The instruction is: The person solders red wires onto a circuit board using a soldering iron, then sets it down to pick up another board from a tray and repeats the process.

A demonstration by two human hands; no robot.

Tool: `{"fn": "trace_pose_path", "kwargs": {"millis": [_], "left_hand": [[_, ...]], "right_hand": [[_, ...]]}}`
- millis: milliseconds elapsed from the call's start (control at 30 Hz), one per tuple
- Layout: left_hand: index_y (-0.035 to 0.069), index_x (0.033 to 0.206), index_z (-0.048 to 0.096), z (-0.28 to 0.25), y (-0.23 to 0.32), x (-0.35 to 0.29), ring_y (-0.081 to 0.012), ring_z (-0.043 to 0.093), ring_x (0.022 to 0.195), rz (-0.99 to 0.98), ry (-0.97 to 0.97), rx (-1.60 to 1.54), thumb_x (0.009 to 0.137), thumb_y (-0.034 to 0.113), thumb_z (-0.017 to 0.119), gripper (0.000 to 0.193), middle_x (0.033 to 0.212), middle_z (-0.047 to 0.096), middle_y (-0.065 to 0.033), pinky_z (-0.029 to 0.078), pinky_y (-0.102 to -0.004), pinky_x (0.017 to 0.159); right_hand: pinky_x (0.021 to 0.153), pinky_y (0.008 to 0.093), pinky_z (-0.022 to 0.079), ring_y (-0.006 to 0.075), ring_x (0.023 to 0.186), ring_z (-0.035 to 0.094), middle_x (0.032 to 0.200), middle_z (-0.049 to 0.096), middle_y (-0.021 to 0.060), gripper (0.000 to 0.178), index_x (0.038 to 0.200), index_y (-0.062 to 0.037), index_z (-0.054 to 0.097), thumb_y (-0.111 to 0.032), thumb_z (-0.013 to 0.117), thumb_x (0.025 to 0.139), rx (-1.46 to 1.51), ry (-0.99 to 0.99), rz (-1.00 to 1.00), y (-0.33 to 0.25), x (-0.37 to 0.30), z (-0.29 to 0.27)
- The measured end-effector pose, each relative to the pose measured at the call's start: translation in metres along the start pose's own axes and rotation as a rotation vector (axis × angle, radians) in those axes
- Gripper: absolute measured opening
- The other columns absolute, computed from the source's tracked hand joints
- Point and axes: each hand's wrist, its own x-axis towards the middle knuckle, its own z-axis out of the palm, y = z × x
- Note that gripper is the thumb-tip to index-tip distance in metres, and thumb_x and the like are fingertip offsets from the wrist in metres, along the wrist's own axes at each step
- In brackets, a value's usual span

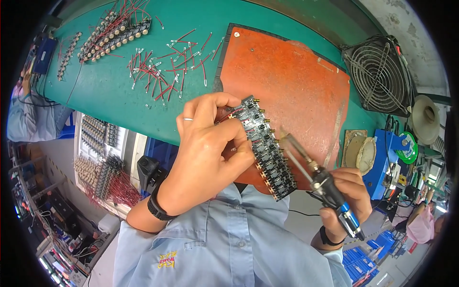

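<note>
looking down at a long flat green workbench across the upper part of the view. at the bottom middle, a light blue button-up cloth shirt. on the bench, a flat scuffed orange-red board, and to the right of that a black square-framed fan with a round wire grille. upper left, a heap of dark strips with round cream-coloured parts and red wires.

now hand-sized stuff: left hand with curled fingers, gripping the upper left edge of a long black circuit strip with gold-coloured pins. can't tell exactly about the thumb-and-forefinger pinch, tbh. got that strip slanting down to the right over the board's lower edge, lower end in front of the shirt.

right hand wrapped round a slim soldering iron with a black-and-blue handle, tip just beside the pins on the strip's right side. can't tell if touching.

smallest: loose thin red wires with little clear ends scattered between heap and board, plus a silver-coloured ring on the left hand.
</note>
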Motion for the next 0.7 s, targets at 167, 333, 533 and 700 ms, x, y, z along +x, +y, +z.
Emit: {"fn": "trace_pose_path", "kwargs": {"millis": [167,333,533,700], "left_hand": [[0.005,0.066,0.056,-0.001,0.001,0.000,-0.0308,0.044,0.102,-0.002,-0.005,0.026,0.066,0.004,0.068,0.012,0.117,0.051,-0.0132,0.037,-0.0378,0.089],[0.007,0.070,0.056,-0.002,-0.004,-0.001,-0.0306,0.047,0.105,0.051,0.001,-0.089,0.065,0.013,0.076,0.021,0.117,0.053,-0.0120,0.033,-0.0436,0.091],[0.008,0.105,0.057,-0.005,0.002,-0.007,-0.0333,0.043,0.119,0.062,-0.006,0.005,0.066,0.024,0.081,0.049,0.125,0.050,-0.0119,0.028,-0.0504,0.100],[0.009,0.130,0.046,0.000,0.004,-0.011,-0.0326,0.038,0.130,0.061,-0.049,0.116,0.065,0.030,0.083,0.077,0.133,0.046,-0.0104,0.020,-0.0547,0.107]], "right_hand": [[0.078,0.0394,0.049,0.0308,0.087,0.062,0.094,0.066,0.0199,0.048,0.098,0.0033,0.061,-0.026,0.082,0.066,0.028,0.046,0.063,0.006,-0.009,-0.003],[0.082,0.0388,0.047,0.0297,0.090,0.061,0.096,0.065,0.0199,0.048,0.099,0.0040,0.061,-0.024,0.082,0.066,0.053,0.060,0.103,0.011,-0.017,-0.003],[0.084,0.0379,0.046,0.0282,0.090,0.061,0.095,0.065,0.0188,0.048,0.099,0.0044,0.061,-0.025,0.082,0.068,0.081,0.118,0.134,0.015,-0.020,0.002],[0.084,0.0375,0.046,0.0278,0.091,0.060,0.095,0.065,0.0183,0.047,0.099,0.0046,0.061,-0.025,0.082,0.069,0.105,0.120,0.138,0.016,-0.019,0.006]]}}
